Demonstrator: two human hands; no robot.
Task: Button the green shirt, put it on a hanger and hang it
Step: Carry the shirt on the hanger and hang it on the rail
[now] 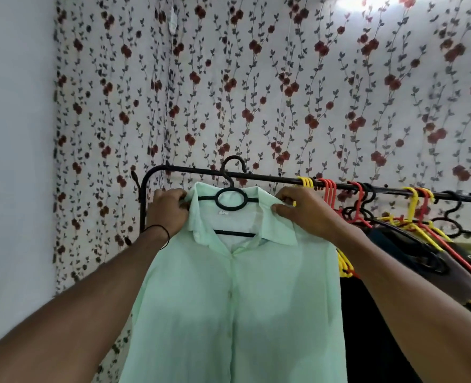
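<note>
Green shirt [237, 299] is on a black plastic hanger [230, 200] at the left end of a black metal rail [270, 179]. The fabric is thin, pale mint and slightly see-through, with a pointed collar. The front placket is closed and its small pale buttons are hard to make out. The hem and lower sleeves are cut off by the frame edge. Only the hanger's ring neck, crossbar and hook are visible; its shoulders are hidden inside the shirt. The hook arches over the rail, but I cannot tell whether it bears weight. The left hand [168, 210] has its fingers curled, gripping the shirt's shoulder by the collar, with the fingertips partly hidden by cloth. A dark thread band [164, 230] circles that wrist. The right hand [303, 210] pinches the other shoulder edge, thumb on top of the fabric and fingers tucked behind. A small white neck label [223, 213] is too blurred to read. To the right, yellow and red hangers [328, 189] crowd the rail above dark garments [372, 327] that are mostly cut off. Behind is a flower-and-vine patterned backdrop [256, 92]; I cannot tell whether it is cloth or paper.
</note>
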